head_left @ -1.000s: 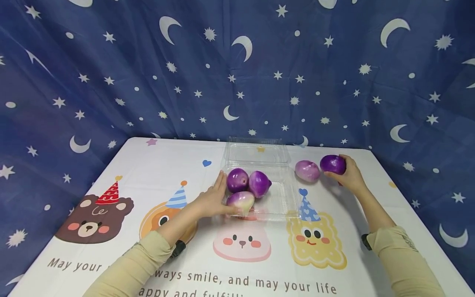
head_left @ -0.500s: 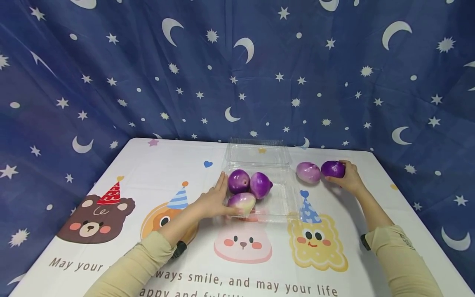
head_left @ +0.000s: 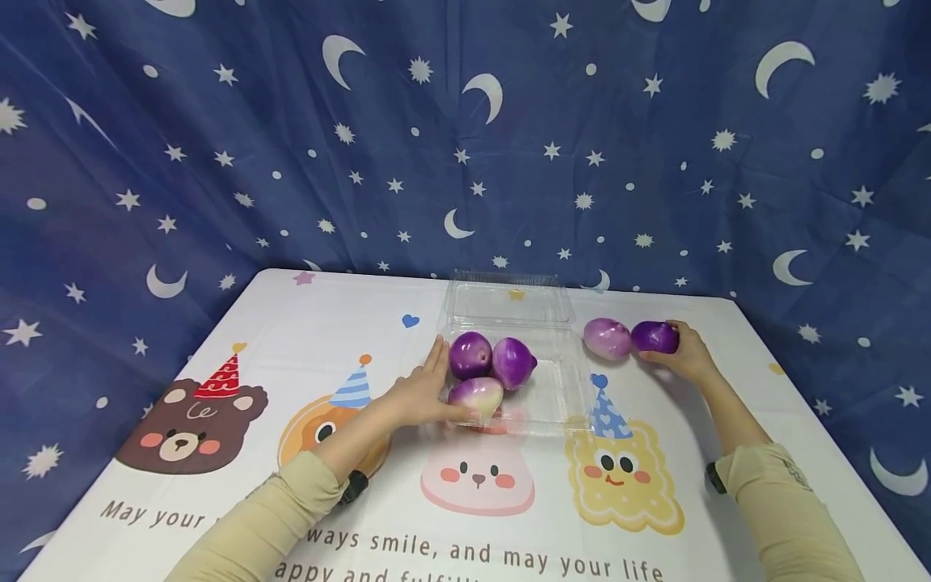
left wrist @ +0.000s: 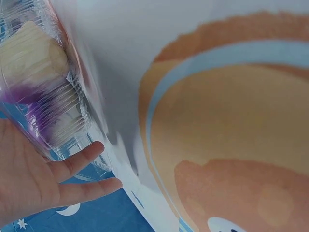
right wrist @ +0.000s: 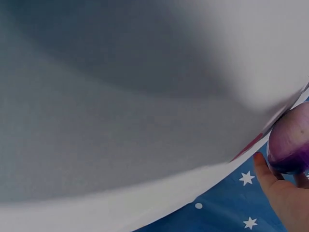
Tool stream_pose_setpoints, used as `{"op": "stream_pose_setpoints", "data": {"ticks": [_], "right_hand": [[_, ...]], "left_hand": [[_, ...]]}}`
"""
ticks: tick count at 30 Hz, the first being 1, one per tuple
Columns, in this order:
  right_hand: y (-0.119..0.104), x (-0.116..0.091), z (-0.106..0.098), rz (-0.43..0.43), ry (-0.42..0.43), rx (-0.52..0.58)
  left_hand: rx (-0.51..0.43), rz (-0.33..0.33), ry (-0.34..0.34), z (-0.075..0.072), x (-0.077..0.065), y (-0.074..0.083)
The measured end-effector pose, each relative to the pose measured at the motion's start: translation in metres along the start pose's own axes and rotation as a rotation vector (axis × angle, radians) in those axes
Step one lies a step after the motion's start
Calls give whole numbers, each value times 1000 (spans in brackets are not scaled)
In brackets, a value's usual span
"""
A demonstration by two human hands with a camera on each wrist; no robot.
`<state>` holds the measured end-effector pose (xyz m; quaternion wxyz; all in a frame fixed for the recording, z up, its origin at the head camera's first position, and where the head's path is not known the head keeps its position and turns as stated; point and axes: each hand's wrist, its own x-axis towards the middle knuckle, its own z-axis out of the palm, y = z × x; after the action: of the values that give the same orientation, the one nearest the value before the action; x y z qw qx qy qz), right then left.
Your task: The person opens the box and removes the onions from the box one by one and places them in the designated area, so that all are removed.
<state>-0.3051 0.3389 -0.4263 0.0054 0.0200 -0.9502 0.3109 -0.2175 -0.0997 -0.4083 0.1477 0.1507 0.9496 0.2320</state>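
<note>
Three purple onions sit in the left part of a clear plastic clamshell box [head_left: 553, 388]: a dark one [head_left: 469, 356], a brighter one with its tip pointing right [head_left: 513, 363] and a pale-ended one [head_left: 476, 396] in front. My left hand [head_left: 418, 396] lies against the box's left side, fingers straight and spread, thumb at the front corner; the left wrist view shows the fingers [left wrist: 82, 191] beside the ribbed wall. To the right of the box, my right hand [head_left: 687, 353] grips a dark purple onion [head_left: 655, 336] between thumb and fingers. A lighter onion [head_left: 608, 339] lies just left of it.
The box's lid [head_left: 509, 303] is folded back toward the rear edge of the table. A white cloth [head_left: 349, 311] with printed cartoon figures and lettering covers the table. Behind it hangs a blue curtain [head_left: 393, 145] with moons and stars.
My right hand has lowered slightly with the dark onion, and the onion has turned so its tip faces up. My left hand has stayed against the box.
</note>
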Motion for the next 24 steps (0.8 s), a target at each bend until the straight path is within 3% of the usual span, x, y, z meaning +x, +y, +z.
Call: {"op": "stream_pose_setpoints", "data": {"ticks": [19,24], "right_hand": [[0,-1,-1,-12,-62,23],[-2,-5,-2,-32,-3,47]], "left_hand": [[0,1,3,-3,-1,2],[-9,1,0,-1,-1,1]]}}
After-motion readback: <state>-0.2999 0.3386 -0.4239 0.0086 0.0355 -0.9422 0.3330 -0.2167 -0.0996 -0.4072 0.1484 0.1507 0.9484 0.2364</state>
